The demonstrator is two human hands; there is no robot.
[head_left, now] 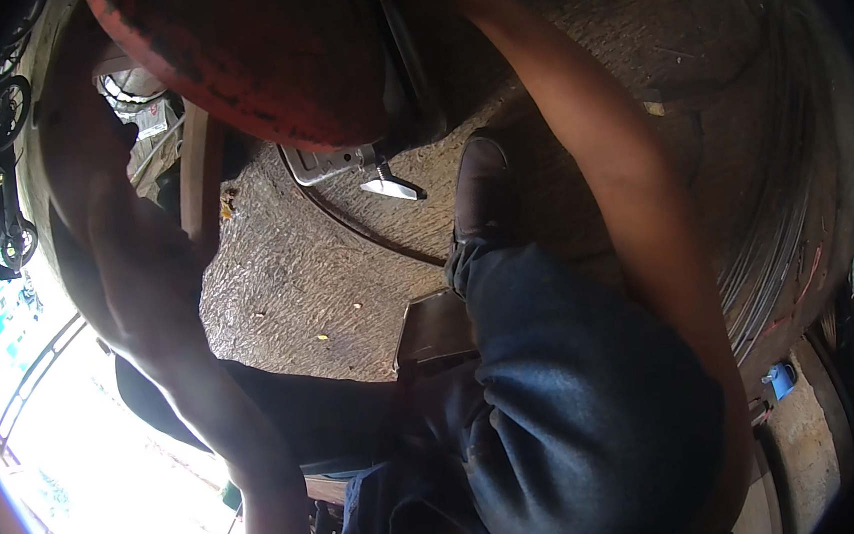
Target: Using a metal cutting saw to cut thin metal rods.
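Observation:
My left arm reaches up the left side, and its dark hand area (139, 244) lies against the lower end of a narrow wooden bar (201, 174). Shadow hides the fingers, so I cannot see whether they grip the bar. Across the top hangs a large, rounded red thing (251, 65) with worn, chipped paint. Under its edge sits a grey metal base (331, 164) with a threaded rod and a bright flat metal piece (391, 188). My right forearm (574, 95) stretches to the top edge, beside the red thing. The right hand itself is beyond the picture or hidden.
My shoe (483, 184) rests on the rough concrete floor (287, 278). A thin curved rod or cable (364, 234) and a flat brown piece (434, 329) lie near it. Long metal rods (773, 265) run along the right, with a blue object (781, 380) below.

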